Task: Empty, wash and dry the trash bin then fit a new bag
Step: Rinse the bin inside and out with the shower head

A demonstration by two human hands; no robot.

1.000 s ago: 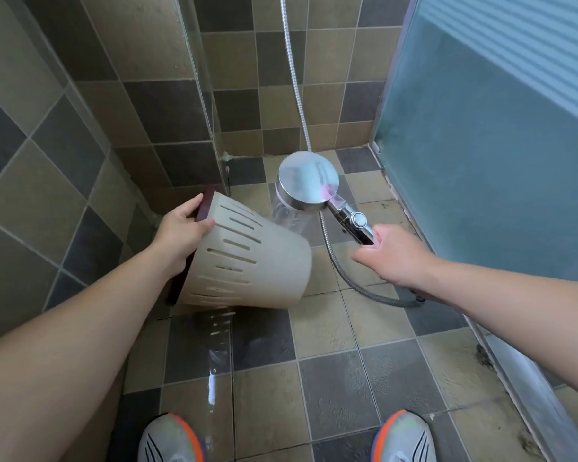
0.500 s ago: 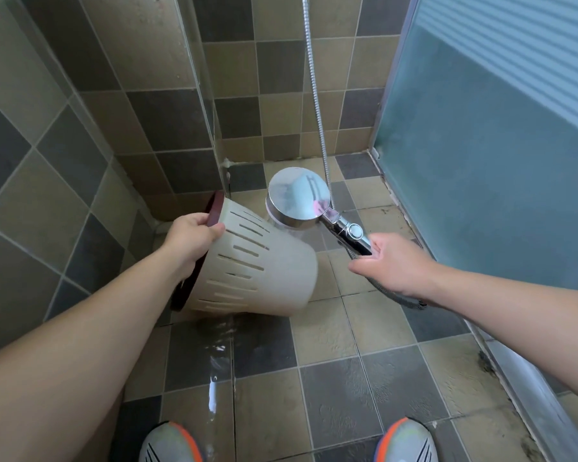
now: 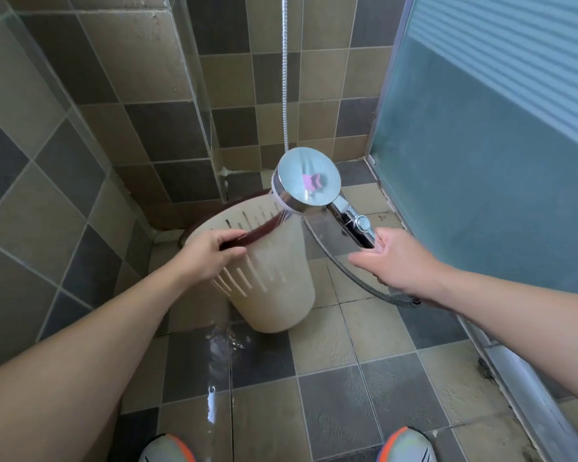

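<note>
The beige slotted trash bin with a dark red rim hangs tilted above the wet floor, mouth up and turned towards the far left corner. My left hand grips its near rim, fingers over the red band. My right hand holds the handle of the chrome shower head, whose round face hangs over the bin's right rim. Thin jets of water fall from it onto the rim and into the bin. The bin's inside is mostly hidden.
The metal shower hose loops below my right hand and runs up the back wall. A frosted glass door closes the right side, tiled walls the left and back. Water streaks the floor tiles. My two shoes show at the bottom.
My left hand has turned the bin from lying on its side to nearly upright, mouth upward. The shower head has moved right and now sprays over the rim.
</note>
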